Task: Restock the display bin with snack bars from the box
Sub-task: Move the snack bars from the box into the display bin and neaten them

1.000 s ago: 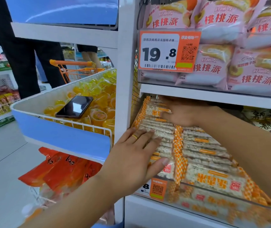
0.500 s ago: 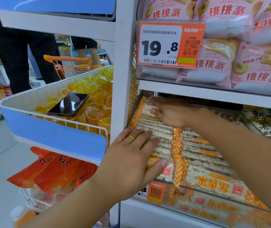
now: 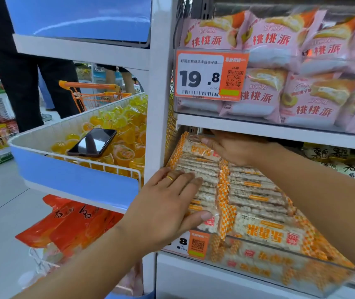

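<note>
Head view
Display bin (image 3: 258, 275): clear-fronted, on the lower shelf at right, below the shelf of pink pie packets (image 3: 269, 39).
Snack bars (image 3: 256, 190): orange-checked wrappers, laid in rows inside the bin, filling it from near to far.
Left hand (image 3: 165, 203): fingers straight and apart, pressed flat on the near-left row of bars; gold ring (image 3: 169, 178) on one finger.
Right hand (image 3: 234, 148): at the far-left end of the bin, fingers curled over the farthest bar; grip clamped on it.
Price tag (image 3: 211, 75): read 19.8, fixed to the upper shelf.
Phone (image 3: 92, 142): lay on yellow jelly cups (image 3: 127, 128) in the left basket.
</note>
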